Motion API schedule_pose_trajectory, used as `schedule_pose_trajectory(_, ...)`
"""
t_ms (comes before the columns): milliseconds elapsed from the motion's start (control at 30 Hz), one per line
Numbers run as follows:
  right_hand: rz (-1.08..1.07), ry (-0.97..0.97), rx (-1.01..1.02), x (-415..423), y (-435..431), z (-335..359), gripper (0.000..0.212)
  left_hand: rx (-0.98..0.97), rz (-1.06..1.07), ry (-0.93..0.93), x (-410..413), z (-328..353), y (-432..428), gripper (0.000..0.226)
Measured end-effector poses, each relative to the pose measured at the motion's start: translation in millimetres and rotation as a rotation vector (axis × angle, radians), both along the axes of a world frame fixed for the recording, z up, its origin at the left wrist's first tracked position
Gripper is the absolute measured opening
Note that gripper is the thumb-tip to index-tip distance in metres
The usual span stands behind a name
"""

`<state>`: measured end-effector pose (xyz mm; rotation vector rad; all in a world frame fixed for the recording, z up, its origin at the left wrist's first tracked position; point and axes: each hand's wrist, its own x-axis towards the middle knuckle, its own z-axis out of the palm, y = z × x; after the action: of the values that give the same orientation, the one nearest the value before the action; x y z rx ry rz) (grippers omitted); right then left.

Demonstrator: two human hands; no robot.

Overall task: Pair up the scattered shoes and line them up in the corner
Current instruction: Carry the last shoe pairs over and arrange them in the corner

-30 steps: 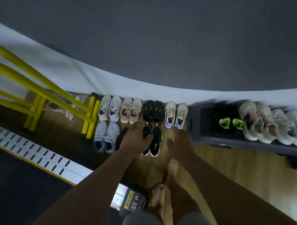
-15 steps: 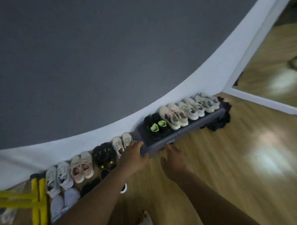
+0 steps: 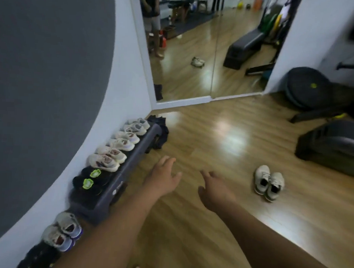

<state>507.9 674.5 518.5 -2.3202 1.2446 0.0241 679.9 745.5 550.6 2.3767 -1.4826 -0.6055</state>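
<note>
Hands had come off the black shoes they were at a second earlier, and the head view had swung right from the wall line to the open floor and the corner. Head view, the only one: left hand (image 3: 162,177) hovered over the floor (image 3: 209,225) just beside the dark step (image 3: 132,159), fingers loosely spread, nothing in it. Right hand (image 3: 214,188) reached forward alongside, near it but apart, fingers relaxed, also empty. Row of shoes (image 3: 113,151) sat in pairs on the step against the wall (image 3: 129,82), with a black pair with green insoles (image 3: 90,179) at the near end. Another pale pair (image 3: 62,233) stood on the floor nearer the camera. Dark cloth (image 3: 160,133) lay bunched at the step's far end, by the mirror (image 3: 185,54). Loose pair (image 3: 269,183) of pale trainers stood upright side by side on the floor, well right of the right hand and well apart from the row, so likely the next to fetch. Judged light, with soft fabric uppers and stiffer rubber soles, not fragile, little slip risk. Best hold was probably fingers hooked into the two heel openings, or a pinch on both heel collars, so one hand could carry both. Free space in the row was hard to tell.
</note>
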Motion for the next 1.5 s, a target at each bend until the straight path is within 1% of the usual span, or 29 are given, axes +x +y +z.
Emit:
schedule_pose_trajectory(133,-0.185,0.012,-0.034,-92,-28,13,0.059,0.002,-0.175,-0.015,-82,5,-46,0.056)
schedule_pose_trajectory(267,-0.362,-0.007,-0.043,-166,-43,17,0.058,0.014,-0.317,-0.050,-148,4,-86,0.055)
schedule_pose_trajectory(467,-0.592,0.020,0.008,-260,-62,8,0.054,-0.001,-0.534,-0.042,-235,-12,-146,0.051)
schedule_pose_trajectory(600,-0.687,0.079,0.038,-305,-88,-7,0.052,0.015,-0.627,-0.028,-278,-32,-188,0.048)
schedule_pose_trajectory(800,-0.726,0.103,0.109,-340,-163,-29,0.050,0.117,-0.617,0.015,-313,-70,-258,0.048)
schedule_pose_trajectory(933,-0.725,0.081,0.166,-348,-219,-39,0.049,0.204,-0.587,0.024,-326,-80,-302,0.049)
schedule_pose_trajectory(1067,-0.722,0.033,0.171,-351,-272,-46,0.051,0.225,-0.572,0.000,-335,-81,-353,0.044)
schedule_pose_trajectory(1200,-0.709,0.020,0.194,-355,-316,-54,0.050,0.202,-0.559,0.015,-344,-81,-398,0.044)
schedule_pose_trajectory(1333,-0.728,-0.020,0.282,-358,-360,-70,0.053,0.235,-0.522,0.018,-347,-91,-435,0.046)
schedule_pose_trajectory(1500,-0.782,-0.097,0.415,-356,-433,-104,0.053,0.344,-0.465,0.019,-348,-116,-481,0.047)
